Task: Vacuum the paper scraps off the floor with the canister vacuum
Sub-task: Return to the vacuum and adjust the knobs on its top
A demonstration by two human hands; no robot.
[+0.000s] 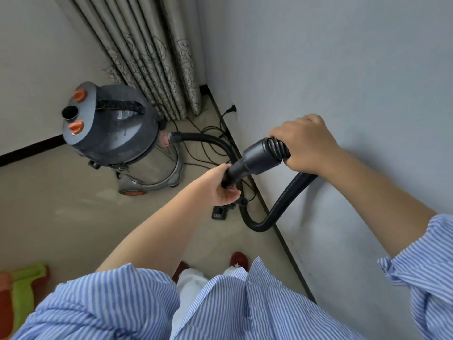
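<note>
The canister vacuum (120,136) is stood on the floor (61,204) at ten o'clock, before the curtain (152,57). A black hose (282,200) is run from its side port along the wall (343,69) and looped up to a black cuff (257,155). The ribbed end of the cuff is gripped by the right hand (306,143); the narrow end is clasped by the left hand (218,182). A power strip (219,213) and tangled cords (208,143) are seen near the baseboard at twelve o'clock
</note>
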